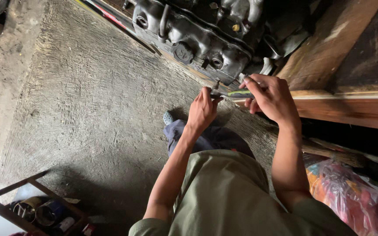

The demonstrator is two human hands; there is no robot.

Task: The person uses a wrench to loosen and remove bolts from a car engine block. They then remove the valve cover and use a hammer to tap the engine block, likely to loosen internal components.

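Here: right hand [273, 97] fingers clamp screwdriver [238, 93] handle; left hand [203, 109] fingers pinch its tip beside engine [197, 39].

Both hands raised together in front of the chest, just short of the dark engine block [197, 39].

The left hand [203, 110] is lifted on a bare forearm that climbs from the bent elbow low in view; its back faces the camera and its fingers are drawn together, pinched at the tips on the side nearest the engine block. The right hand [271, 97] sits just beside it, a little closer to the block, wrist bent downward, fingers curled tight into a closed grasp with the index finger stretched forward. Its forearm runs straight down from the wrist. The two hands nearly touch at the fingertips.
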